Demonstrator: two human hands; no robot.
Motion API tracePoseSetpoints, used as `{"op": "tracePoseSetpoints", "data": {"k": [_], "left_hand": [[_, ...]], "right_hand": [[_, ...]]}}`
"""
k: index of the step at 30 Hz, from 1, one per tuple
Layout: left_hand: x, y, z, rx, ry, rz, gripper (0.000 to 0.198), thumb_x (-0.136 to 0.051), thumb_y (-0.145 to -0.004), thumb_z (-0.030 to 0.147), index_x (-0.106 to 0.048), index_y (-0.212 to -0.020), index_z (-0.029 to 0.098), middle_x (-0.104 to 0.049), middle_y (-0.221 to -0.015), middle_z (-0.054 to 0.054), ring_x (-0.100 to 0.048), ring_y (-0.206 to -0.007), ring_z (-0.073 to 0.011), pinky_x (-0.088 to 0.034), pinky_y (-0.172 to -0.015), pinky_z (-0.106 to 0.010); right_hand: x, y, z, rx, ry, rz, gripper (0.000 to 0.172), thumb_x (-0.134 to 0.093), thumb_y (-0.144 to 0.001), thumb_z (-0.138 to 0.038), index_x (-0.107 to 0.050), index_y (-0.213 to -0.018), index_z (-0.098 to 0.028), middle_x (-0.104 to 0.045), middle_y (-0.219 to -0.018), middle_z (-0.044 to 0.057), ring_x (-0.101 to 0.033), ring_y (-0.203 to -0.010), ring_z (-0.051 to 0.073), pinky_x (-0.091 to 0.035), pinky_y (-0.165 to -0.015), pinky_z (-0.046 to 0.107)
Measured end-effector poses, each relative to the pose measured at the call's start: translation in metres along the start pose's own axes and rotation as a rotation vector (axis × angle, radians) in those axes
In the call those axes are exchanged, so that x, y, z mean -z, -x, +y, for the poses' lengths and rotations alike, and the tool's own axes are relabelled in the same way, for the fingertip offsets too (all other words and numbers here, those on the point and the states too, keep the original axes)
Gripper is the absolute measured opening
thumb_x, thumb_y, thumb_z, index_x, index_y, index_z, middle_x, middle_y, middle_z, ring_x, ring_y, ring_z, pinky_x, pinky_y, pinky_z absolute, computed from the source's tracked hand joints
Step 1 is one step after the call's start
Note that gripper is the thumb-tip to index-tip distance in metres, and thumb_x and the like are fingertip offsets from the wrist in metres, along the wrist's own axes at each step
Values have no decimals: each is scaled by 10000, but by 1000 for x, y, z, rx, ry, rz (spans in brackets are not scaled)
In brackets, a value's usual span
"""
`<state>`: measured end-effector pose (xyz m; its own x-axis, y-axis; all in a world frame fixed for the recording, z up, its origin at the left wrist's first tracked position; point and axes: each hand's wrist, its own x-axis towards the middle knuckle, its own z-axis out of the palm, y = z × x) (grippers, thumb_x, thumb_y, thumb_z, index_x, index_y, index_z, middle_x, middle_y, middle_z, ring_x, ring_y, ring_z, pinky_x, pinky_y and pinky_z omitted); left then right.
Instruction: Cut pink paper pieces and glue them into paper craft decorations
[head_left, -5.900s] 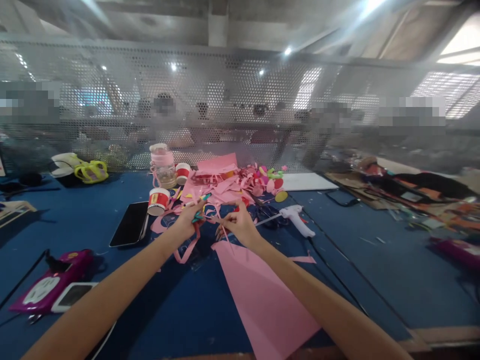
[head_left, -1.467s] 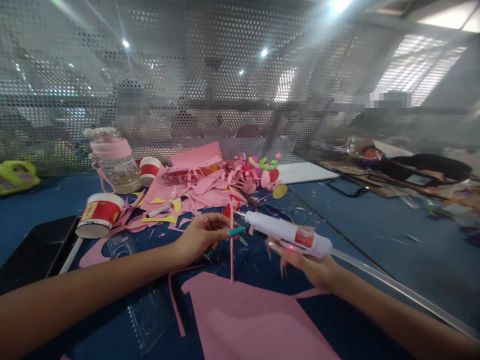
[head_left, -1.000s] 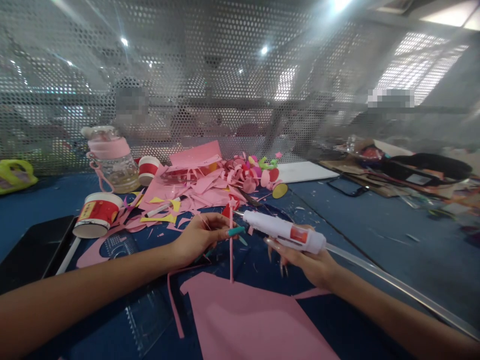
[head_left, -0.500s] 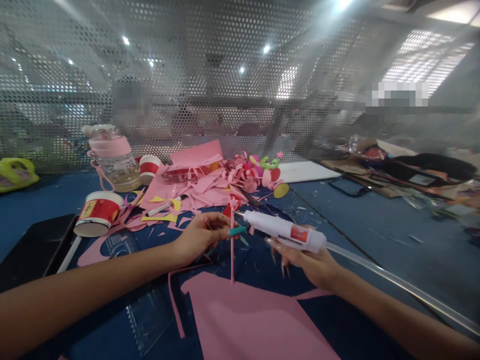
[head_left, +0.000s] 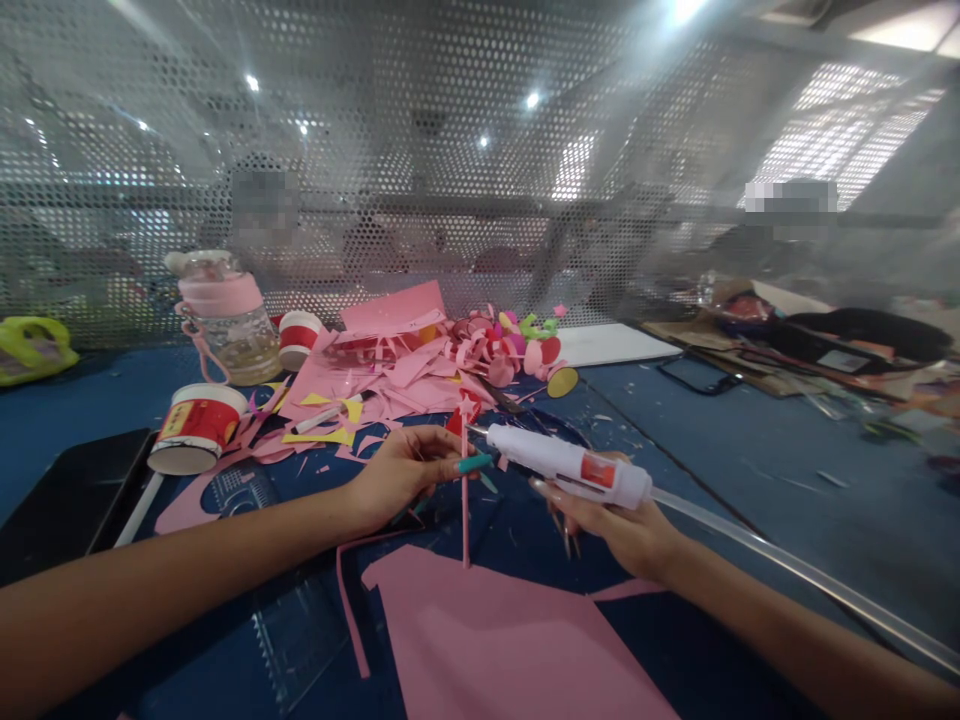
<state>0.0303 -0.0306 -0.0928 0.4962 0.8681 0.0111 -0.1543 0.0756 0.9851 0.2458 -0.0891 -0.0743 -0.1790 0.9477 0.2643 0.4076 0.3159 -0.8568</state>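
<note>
Between the thumb and fingers of my left hand (head_left: pixel 409 475) is a thin pink paper stick (head_left: pixel 465 520), held upright with a small pink star (head_left: pixel 468 405) at its top. My right hand (head_left: pixel 611 525) is wrapped around a white hot glue gun (head_left: pixel 559 455) with a red window. The gun's metal nozzle points left and is at the stick just below the star; whether it touches, I cannot tell. A long clear glue stick (head_left: pixel 787 570) runs out of the gun's back. Below the hands lies a large pink paper sheet (head_left: pixel 510 640).
Pink paper scraps (head_left: pixel 382 385) and pink discs are heaped behind my hands. To the left are a paper cup (head_left: pixel 199 425), a water bottle (head_left: pixel 229 320), a black tray-like object (head_left: pixel 75 495) and a clear ruler (head_left: pixel 300 640). Black-framed glasses (head_left: pixel 701 378) lie at right.
Almost nothing differs. Both hands, the stick and the glue gun stay in nearly the same place.
</note>
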Motion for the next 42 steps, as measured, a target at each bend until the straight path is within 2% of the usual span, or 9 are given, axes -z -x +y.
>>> {"op": "tracePoseSetpoints", "data": {"k": [7, 13, 19, 24, 42], "left_hand": [[0, 0, 1, 4, -30, 5, 323, -752, -585, 343, -619, -781, 123, -631, -666, -11, -378, -393, -16, -242, -349, -159], [0, 0, 1, 1, -29, -5, 322, -751, -588, 343, -612, -777, 122, -635, -669, -10, -359, -378, -8, -233, -345, -157], [-1, 1, 2, 2, -13, 6, 320, -760, -571, 333, -614, -764, 123, -614, -642, 1, -364, -388, -10, -241, -352, -156], [-1, 2, 3, 4, -1, 14, 294, -754, -580, 318, -621, -756, 124, -609, -629, 5, -374, -401, -14, -254, -361, -155], [-2, 1, 5, 27, 14, 39, 291, -764, -545, 319, -616, -684, 111, -619, -594, 4, -368, -370, -5, -243, -348, -153]], "right_hand": [[-1, 0, 2, -20, -17, -7, 203, -617, -729, -376, -619, -802, -186, -502, -465, -36, -473, -397, 104, -398, -370, 209], [0, 0, 4, -17, 9, -1, 212, -607, -739, -383, -613, -732, -170, -512, -465, -18, -483, -414, 104, -399, -392, 207], [-1, 0, 4, -21, -3, 2, 248, -605, -734, -415, -621, -759, -170, -510, -449, -26, -471, -390, 101, -383, -374, 207], [-1, 0, 2, 0, -2, -6, 246, -605, -728, -418, -583, -685, -177, -498, -444, -28, -459, -387, 99, -385, -379, 213], [1, 0, -1, -21, 47, -22, 214, -602, -715, -389, -562, -671, -184, -489, -431, -33, -465, -378, 105, -401, -376, 219]]}}
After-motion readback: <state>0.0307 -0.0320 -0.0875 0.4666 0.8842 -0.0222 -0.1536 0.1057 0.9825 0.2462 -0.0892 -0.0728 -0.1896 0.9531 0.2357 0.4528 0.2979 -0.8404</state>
